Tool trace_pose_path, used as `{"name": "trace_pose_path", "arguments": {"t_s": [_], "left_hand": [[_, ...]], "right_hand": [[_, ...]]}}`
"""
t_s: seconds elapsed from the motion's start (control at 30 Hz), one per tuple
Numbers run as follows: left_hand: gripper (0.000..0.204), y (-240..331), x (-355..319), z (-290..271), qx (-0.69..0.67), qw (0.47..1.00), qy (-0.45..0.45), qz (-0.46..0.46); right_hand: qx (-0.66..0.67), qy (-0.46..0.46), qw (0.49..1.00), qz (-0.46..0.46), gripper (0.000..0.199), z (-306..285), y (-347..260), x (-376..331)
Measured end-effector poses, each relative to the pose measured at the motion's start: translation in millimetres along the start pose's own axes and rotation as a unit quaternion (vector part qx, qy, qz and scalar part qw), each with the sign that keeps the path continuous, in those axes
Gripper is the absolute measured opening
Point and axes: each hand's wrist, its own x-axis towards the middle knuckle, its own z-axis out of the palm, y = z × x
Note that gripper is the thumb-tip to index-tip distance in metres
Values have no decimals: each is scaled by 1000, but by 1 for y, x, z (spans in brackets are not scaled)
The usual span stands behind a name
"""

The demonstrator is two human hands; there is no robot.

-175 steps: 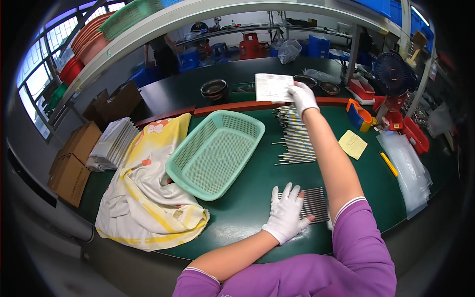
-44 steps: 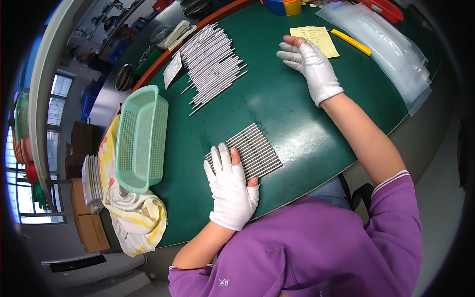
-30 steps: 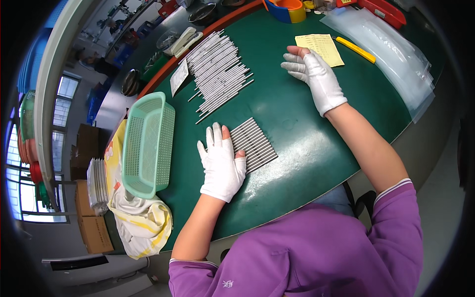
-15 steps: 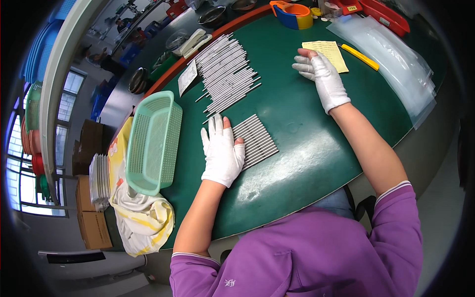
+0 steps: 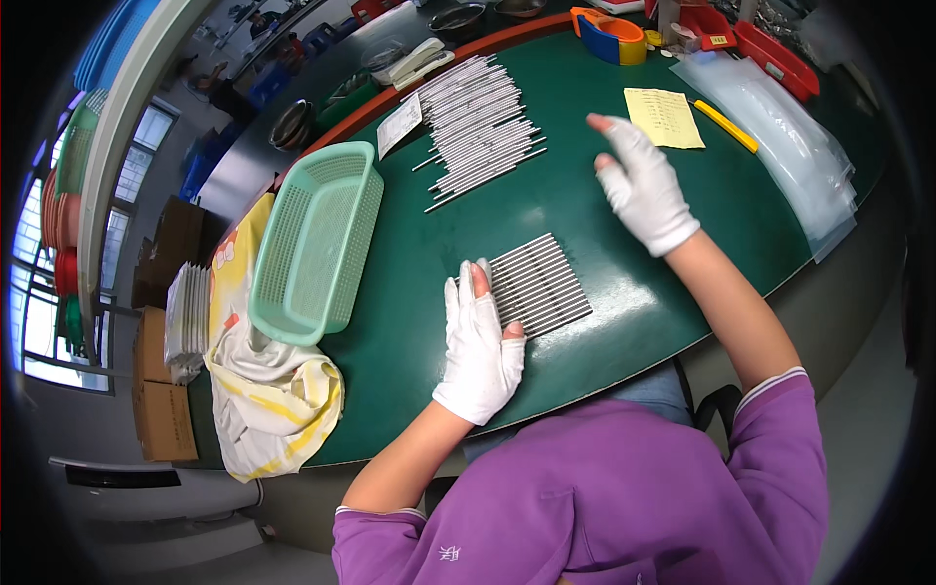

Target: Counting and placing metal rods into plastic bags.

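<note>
Beside the yellow paper slip (image 5: 664,117), the right hand (image 5: 643,190) hovers spread wide; the left hand (image 5: 480,343) lies flat against the rod row (image 5: 538,285).

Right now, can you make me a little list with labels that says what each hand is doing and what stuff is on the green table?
left hand: white glove, flat on the table, touching the near row of thin metal rods
right hand: white glove, fingers spread, lifted, holding nothing
table: dark green, curved edge
far pile of rods: bigger, looser
basket: mint green, empty, partly on a yellow and white cloth
yellow paper: beyond the right hand
</note>
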Motion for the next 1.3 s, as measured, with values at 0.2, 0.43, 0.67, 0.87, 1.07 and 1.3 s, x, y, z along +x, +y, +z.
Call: {"name": "trace_pose_path", "arguments": {"t_s": [0.2,0.43,0.67,0.87,1.07,1.3], "left_hand": [[67,-10,-15,-12,-227,972,59,-29],[63,-59,4,-40,-243,941,210,-108],[52,-80,-1,-24,-264,932,222,-114],[37,-81,2,-29,-221,949,182,-129],[33,-80,3,-32,-261,934,174,-173],[33,-82,2,-31,-305,918,182,-176]], "right_hand": [[-57,-290,948,-114,55,-2,-99,-49],[-110,-373,915,-102,66,4,-99,-56],[-103,-379,914,-100,66,12,-97,-49],[-99,-385,913,-96,65,17,-93,-42],[-87,-374,918,-98,61,24,-87,-34],[-108,-365,919,-99,57,40,-79,-21]]}}
